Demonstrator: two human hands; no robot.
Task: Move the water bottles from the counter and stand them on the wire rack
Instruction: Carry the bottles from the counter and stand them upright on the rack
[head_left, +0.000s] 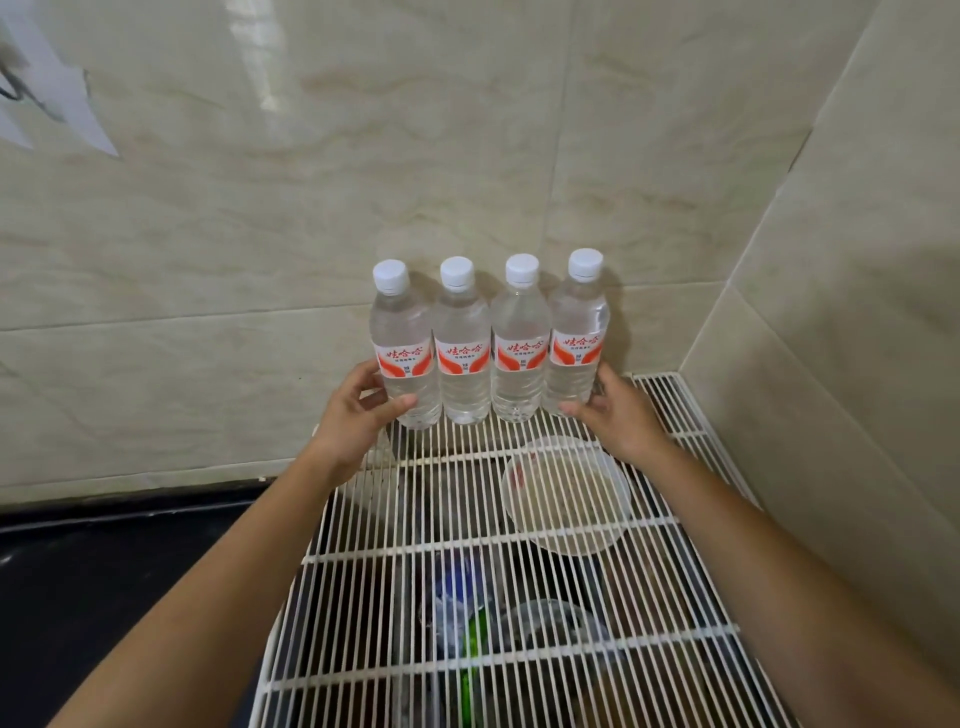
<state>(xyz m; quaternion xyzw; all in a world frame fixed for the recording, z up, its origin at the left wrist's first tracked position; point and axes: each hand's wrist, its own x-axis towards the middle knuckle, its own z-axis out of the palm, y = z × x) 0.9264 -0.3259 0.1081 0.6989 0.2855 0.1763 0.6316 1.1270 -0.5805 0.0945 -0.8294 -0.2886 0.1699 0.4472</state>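
Several clear water bottles with white caps and red-and-white labels stand upright in a tight row at the back of the white wire rack (467, 551), against the tiled wall. My left hand (358, 410) curls round the lower part of the leftmost bottle (402, 343), thumb in front. My right hand (615, 410) curls round the base of the rightmost bottle (577, 338). Between them stand two more bottles (462, 343), untouched by either hand.
A clear plastic lid or dish (569, 493) lies under the rack at right. More items, one green (475, 639), show through the wires below. A dark counter (130, 561) lies to the left. Tiled walls (831, 312) close the corner behind and at right.
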